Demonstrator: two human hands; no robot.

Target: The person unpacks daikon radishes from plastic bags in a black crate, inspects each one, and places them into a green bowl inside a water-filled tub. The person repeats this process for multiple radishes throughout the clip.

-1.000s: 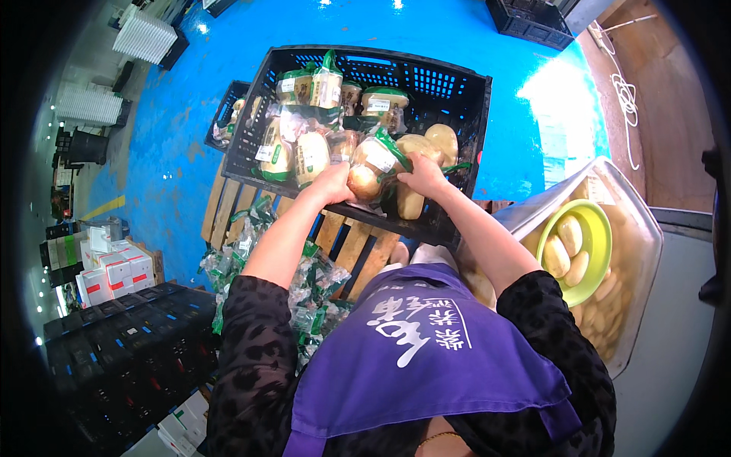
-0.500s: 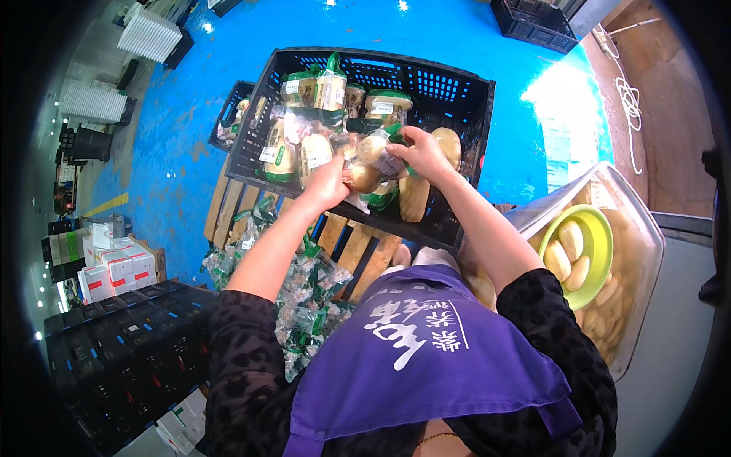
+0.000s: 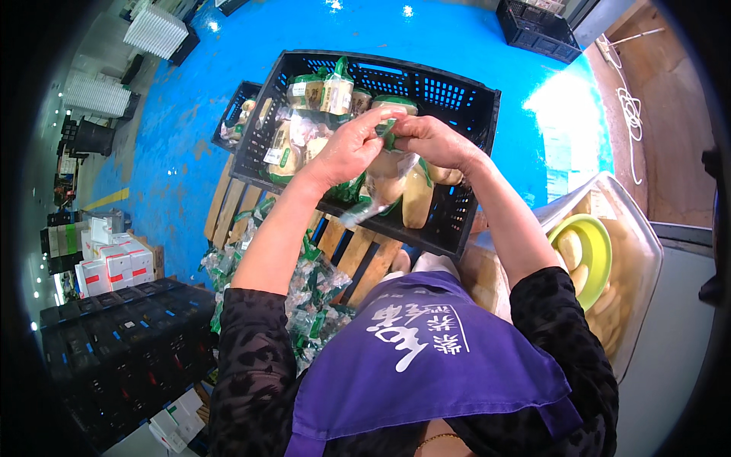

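Note:
My left hand [image 3: 354,146] and my right hand [image 3: 436,142] meet over a black plastic crate [image 3: 466,225]. Between their bent fingers they grip the green top of a clear plastic bag [image 3: 386,177], which hangs down with a pale root vegetable inside, perhaps lotus root. Just right of the bag, a bare pale oblong piece [image 3: 416,199] lies in the crate. Several filled bags with green tops and printed labels stand along the far and left sides, among them one upright bag [image 3: 336,93]. My hands partly cover the bags behind them.
The crate rests on a wooden pallet [image 3: 371,268]. Crumpled clear-and-green bags [image 3: 304,305] are heaped below left. At right, a large tub [image 3: 651,236] holds pale pieces and a lime-green basin [image 3: 599,242]. A smaller black crate [image 3: 228,118] stands behind; stacked dark crates [image 3: 126,343] fill the lower left.
Both hands have moved up and together, from the sides of the bag to its green top. The bag now hangs lengthwise beneath them, its lower end swung toward me and blurred.

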